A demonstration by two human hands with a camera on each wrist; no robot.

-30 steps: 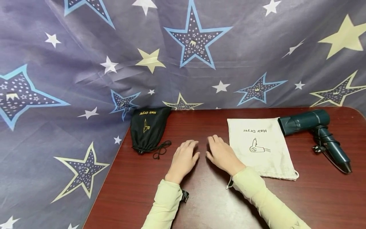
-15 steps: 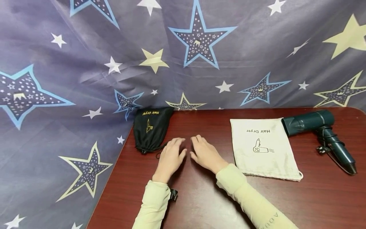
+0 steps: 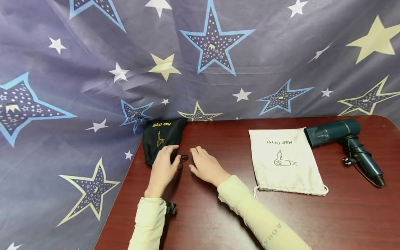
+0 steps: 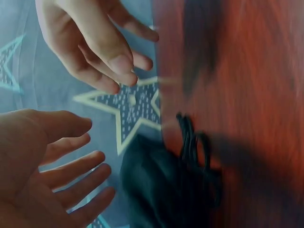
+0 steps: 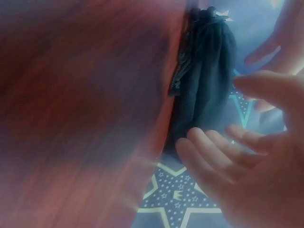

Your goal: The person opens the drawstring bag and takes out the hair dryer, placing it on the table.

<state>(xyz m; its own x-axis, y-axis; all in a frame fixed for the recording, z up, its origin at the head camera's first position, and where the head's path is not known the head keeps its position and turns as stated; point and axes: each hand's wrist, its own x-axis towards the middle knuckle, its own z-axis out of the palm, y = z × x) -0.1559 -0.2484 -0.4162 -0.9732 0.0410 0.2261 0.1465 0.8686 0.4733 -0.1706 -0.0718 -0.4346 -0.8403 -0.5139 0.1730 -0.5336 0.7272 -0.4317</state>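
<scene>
A black drawstring bag (image 3: 153,144) printed "Hair Dryer" in gold lies at the back left of the table. My left hand (image 3: 163,169) is above its near end, fingers loosely bent and holding nothing; it hides part of the bag in the head view. My right hand (image 3: 206,165) hovers just right of the bag's black cord (image 3: 183,158), also with nothing in it. In the left wrist view the gathered mouth and cord (image 4: 194,147) show beyond both hands. The right wrist view has the bag (image 5: 204,71) past my relaxed fingers (image 5: 209,152).
On the right lies a white drawstring bag (image 3: 285,173), also printed "Hair Dryer". A dark green hair dryer (image 3: 334,132) with its cord wound round the handle lies beside it. A star-patterned cloth (image 3: 203,90) hangs behind and left of the reddish-brown table (image 3: 212,222).
Both hands have moved left, away from the white bag and toward the black bag. The left hand now overlaps the black bag in the head view. Bags and hair dryer stay put.
</scene>
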